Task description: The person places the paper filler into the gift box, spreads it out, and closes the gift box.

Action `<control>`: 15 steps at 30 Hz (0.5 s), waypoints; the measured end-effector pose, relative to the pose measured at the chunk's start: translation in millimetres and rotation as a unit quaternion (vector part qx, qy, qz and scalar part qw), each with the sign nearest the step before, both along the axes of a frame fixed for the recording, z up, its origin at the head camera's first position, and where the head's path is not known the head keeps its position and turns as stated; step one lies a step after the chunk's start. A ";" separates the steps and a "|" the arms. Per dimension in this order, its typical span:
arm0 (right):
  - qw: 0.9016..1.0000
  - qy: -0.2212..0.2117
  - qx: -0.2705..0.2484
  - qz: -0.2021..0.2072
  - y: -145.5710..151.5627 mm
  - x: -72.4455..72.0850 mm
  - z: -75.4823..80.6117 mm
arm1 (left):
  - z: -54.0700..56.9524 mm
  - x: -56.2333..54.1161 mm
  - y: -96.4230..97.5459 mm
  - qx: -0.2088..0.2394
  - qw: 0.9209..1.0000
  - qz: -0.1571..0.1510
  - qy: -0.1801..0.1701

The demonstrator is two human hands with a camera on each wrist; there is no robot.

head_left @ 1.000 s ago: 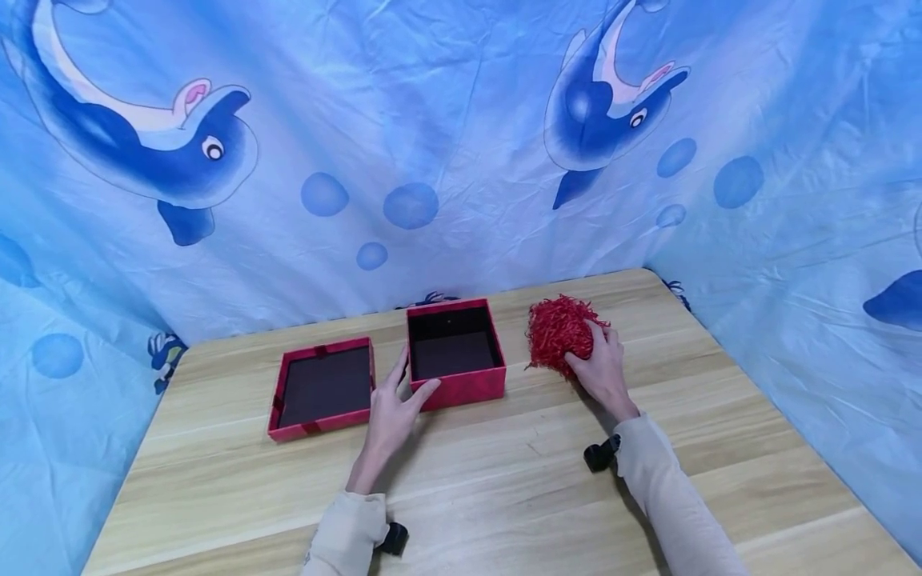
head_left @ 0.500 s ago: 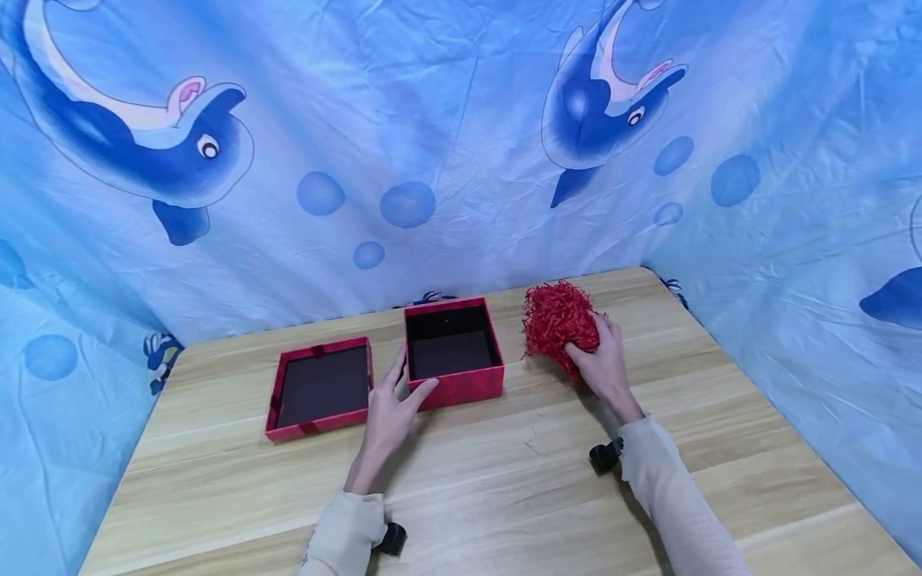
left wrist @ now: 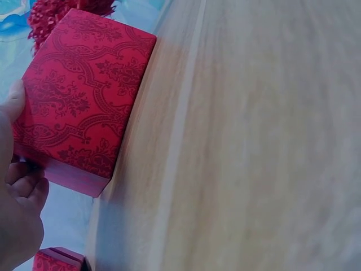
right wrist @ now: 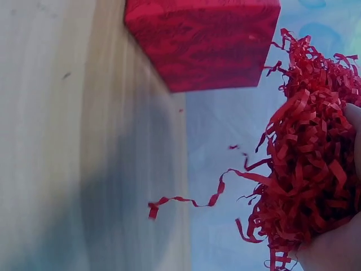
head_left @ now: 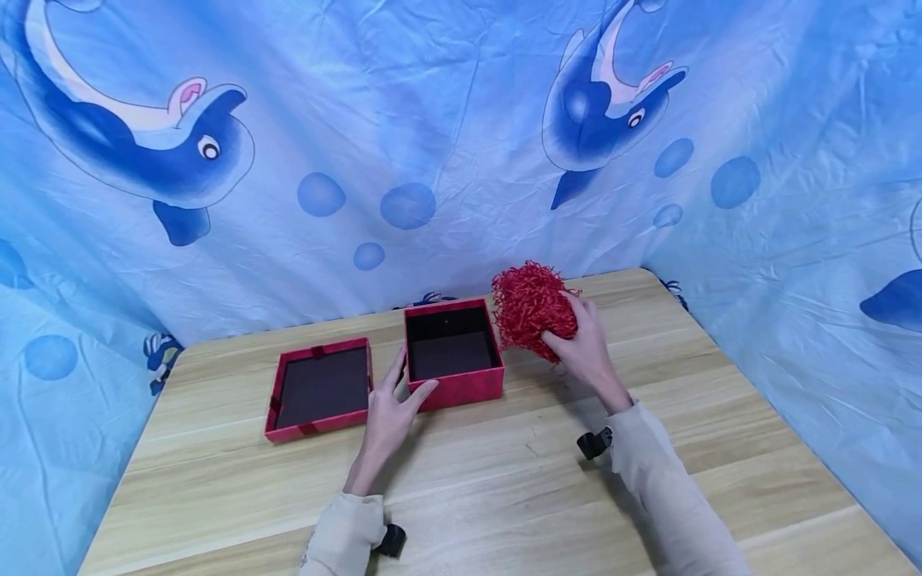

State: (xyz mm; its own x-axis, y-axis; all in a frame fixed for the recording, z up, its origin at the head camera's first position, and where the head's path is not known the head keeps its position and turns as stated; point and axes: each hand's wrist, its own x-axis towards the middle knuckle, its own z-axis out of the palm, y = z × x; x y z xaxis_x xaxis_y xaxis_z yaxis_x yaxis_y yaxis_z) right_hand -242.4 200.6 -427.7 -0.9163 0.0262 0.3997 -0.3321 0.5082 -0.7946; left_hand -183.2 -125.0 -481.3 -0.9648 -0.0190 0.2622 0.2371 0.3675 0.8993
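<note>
My right hand [head_left: 589,352] grips a clump of red crinkle-cut shredded paper [head_left: 527,308], lifted above the table just right of the open red box [head_left: 464,389]. In the right wrist view, curly strands of the shredded paper [right wrist: 316,152] stick out around the fingers, and one long strand dangles. My left hand [head_left: 389,418] holds the box at its front left corner, thumb along the front and fingers along the left side. Dark red ornament covers the box wall [left wrist: 84,90] in the left wrist view. Inside, the box is black and holds nothing.
Left of the box lies its shallow red lid [head_left: 317,429], dark inside facing up. The wooden table [head_left: 504,496] ends at the back against a blue dolphin-print cloth [head_left: 461,120].
My right hand has lifted the shredded paper off the table and carried it left, close to the box's right edge. My left hand has stayed at the box corner.
</note>
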 end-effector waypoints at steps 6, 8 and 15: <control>1.000 0.007 0.004 0.025 -15.5 -1.5 8.0 | -0.8 0.6 0.1 0.001 1.000 0.001 0.001; 0.999 0.014 0.006 0.035 -20.7 -2.5 9.8 | -1.1 0.5 0.3 0.002 1.000 0.003 0.001; 0.996 0.047 0.026 0.065 -40.8 -6.0 16.3 | -2.5 -1.2 0.5 -0.009 1.000 0.010 0.012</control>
State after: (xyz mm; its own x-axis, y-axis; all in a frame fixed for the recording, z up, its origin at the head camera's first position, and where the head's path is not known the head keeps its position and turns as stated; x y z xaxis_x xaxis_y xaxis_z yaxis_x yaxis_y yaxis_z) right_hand -248.4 159.8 -411.4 -0.8689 -0.1134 0.4819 -0.4699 0.4954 -0.7306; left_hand -184.3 -124.6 -483.8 -0.9579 -0.0325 0.2852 0.2509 0.3882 0.8868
